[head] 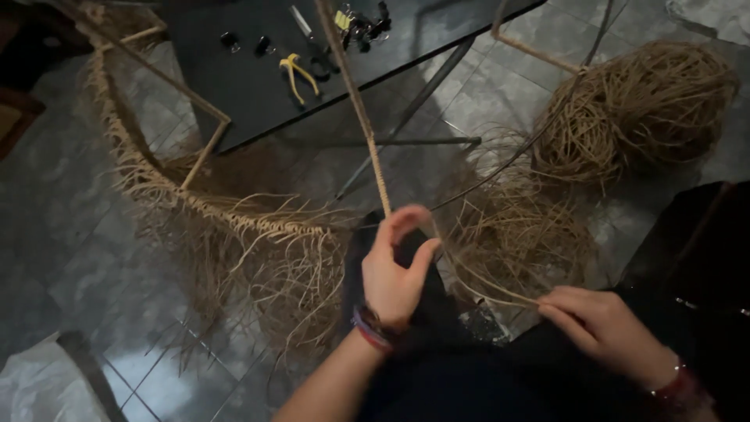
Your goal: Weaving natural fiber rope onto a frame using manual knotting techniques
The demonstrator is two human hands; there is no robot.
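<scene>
Left hand point(397, 275): raised at centre frame, thumb and fingers curled toward each other round the lower end of a wrapped rod point(361, 109); whether they press on it cannot be told. Woven bands at the wrist.

Right hand point(605, 328): low at right, fingers drawn together and pinched on a straw strand point(488, 287), which runs taut from this hand up to the left hand.

Wrapped rod: thin, bound in pale fibre, slanting from the top edge down to the left hand.

Fringed frame point(187, 202): curved rim bound in the same fibre, sweeping from upper left to the left hand, with loose straw ends hanging thickly below it; bare wooden struts join it at upper left.

Straw coil point(641, 109): large loose bundle on the floor, upper right; a second tangled heap point(519, 234) lies between it and the hands.

Tabletop point(258, 86): dark, at top of frame, carrying yellow-handled pliers point(297, 74), scissors point(306, 27) and a cluster of small clips point(359, 23).

Floor point(70, 258): grey glossy tiles, dimly lit. Dark clothing point(461, 383) fills the lower middle.
</scene>
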